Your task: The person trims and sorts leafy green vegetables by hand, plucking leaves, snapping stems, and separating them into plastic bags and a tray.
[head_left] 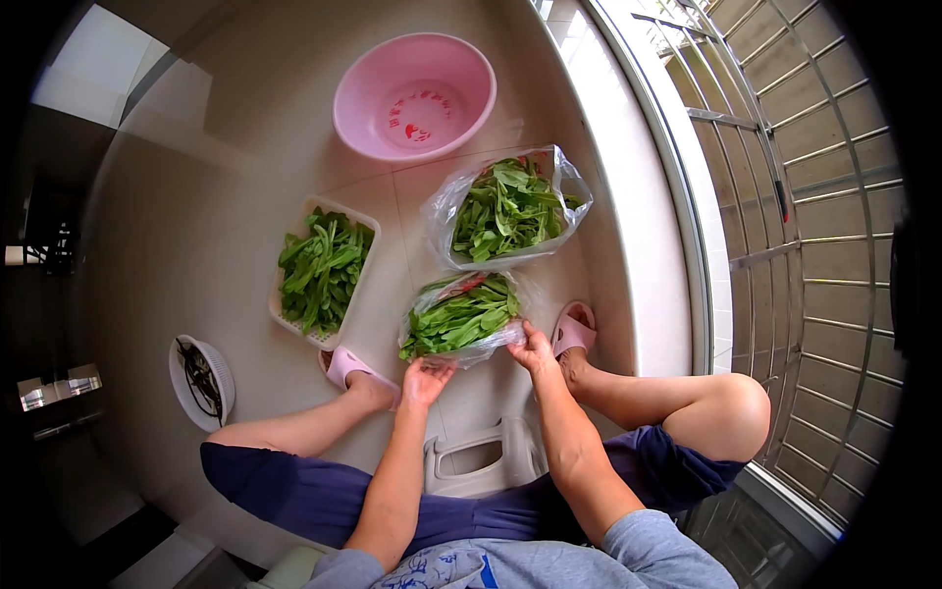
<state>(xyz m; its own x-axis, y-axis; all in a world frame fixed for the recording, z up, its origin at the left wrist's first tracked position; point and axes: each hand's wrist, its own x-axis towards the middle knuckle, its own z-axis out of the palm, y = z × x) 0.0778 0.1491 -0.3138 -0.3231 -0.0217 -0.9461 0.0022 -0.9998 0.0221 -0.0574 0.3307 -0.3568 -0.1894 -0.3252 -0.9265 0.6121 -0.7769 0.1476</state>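
A clear plastic bag (481, 349) lies on the floor between my feet, with long leafy greens (459, 319) in it. My left hand (428, 381) grips the bag's near left edge, its fingertips partly hidden by the plastic. At the near right corner, my right hand (531, 348) pinches the same bag. Just beyond is a second, larger plastic bag (571, 211), its mouth open around more greens (505, 211). Left of the bags, a cream plastic basket (365, 257) holds another pile of leafy greens (324, 270).
A pink basin (363, 113) with red print stands at the far side. A small white basket (224, 378) with dark stringy things is at the left. A plastic stool (491, 476) shows between my legs. On the right run a ledge (648, 255) and a metal grille (785, 245).
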